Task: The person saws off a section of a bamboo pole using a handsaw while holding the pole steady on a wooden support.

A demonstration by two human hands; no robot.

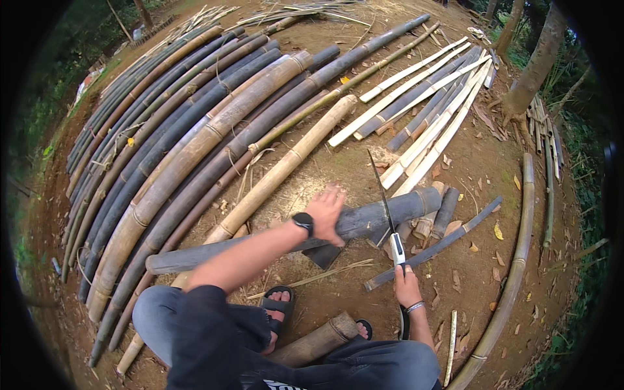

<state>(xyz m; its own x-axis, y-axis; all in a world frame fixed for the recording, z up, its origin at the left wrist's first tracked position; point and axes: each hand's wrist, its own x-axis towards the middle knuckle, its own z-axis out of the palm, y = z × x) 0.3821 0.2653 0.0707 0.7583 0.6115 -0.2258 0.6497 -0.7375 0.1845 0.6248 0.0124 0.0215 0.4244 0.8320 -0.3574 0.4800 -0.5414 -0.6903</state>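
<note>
My left hand [327,213], with a dark watch [303,223] at the wrist, lies on a thick dark bamboo pole [364,221], its fingers stretched out. That pole slants across in front of me, rising to the right. In my right hand [407,286] is the pale handle of a hand saw [397,249], with the fingers wrapped round it. The saw's long narrow blade points away from me and crosses the pole near its right end. From this view I cannot tell whether the teeth have cut into it. Short bamboo pieces [446,211] lie beyond and under that end.
Long bamboo poles [140,218] lie side by side at the left. Split bamboo strips [416,84] are spread at the far right. A curved pole [520,260] runs along the right, near a tree trunk [536,58]. One bamboo log [318,338] lies between my feet.
</note>
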